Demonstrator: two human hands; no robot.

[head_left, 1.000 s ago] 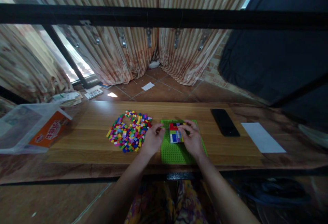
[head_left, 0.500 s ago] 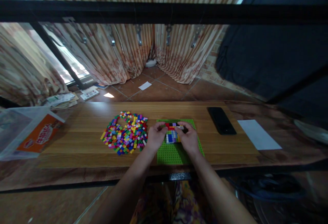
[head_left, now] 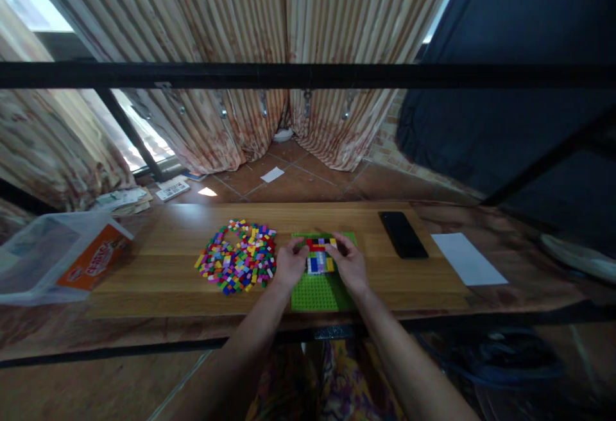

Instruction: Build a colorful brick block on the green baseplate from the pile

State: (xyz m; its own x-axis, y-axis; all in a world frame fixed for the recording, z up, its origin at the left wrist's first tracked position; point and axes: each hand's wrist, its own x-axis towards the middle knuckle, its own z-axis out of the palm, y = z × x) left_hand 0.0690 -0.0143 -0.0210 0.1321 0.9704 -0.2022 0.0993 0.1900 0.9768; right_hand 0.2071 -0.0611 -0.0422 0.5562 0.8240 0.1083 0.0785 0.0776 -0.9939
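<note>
Grips the brick block (head_left: 318, 260), likely light and rigid, sensibly by opposite edges, with left hand (head_left: 290, 265) and right hand (head_left: 353, 268) half-curled.

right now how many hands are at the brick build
2: the left hand at the left side of the brick build, the right hand at its right. No other hand shows.

A person wears a loose fabric garment printed in yellow and purple on a dark ground (head_left: 344, 376), visible below the bare fingers (head_left: 347, 245); both bare forearms (head_left: 264, 321) are uncovered by sleeves, and shadow obscures the garment's finer pattern.
</note>
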